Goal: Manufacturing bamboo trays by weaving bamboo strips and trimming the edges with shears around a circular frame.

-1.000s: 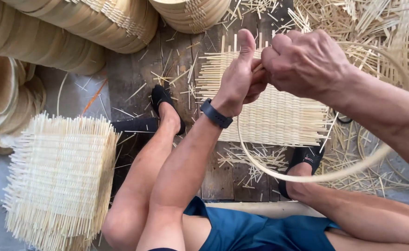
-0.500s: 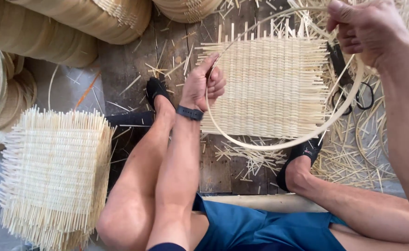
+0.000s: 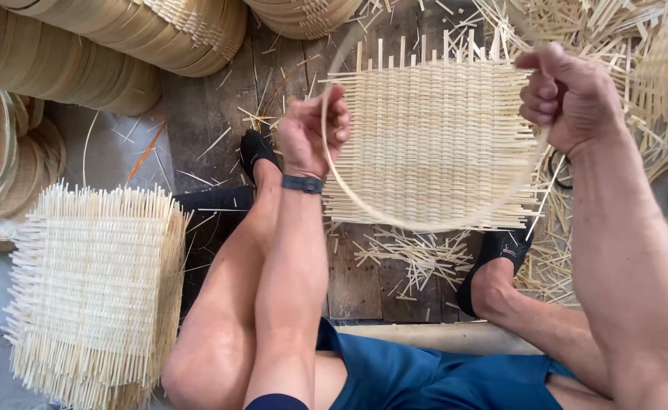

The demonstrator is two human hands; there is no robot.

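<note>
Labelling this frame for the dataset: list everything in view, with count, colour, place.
bamboo hoop: one, pale tan, held over the mat between both hands
woven mat: one, pale straw, flat on the floor under the hoop
stack of woven mats: one pile, pale straw, lower left
stacked round baskets: several rows, tan, top and left edges
loose bamboo slivers: many, pale, scattered on the floor and heaped at right
plank floor: dark wood
black shoes: two, beside the mat
wristband: one, dark, left wrist
blue shorts: bottom edge
left hand: grips hoop's left side
right hand: grips hoop's right side
</note>
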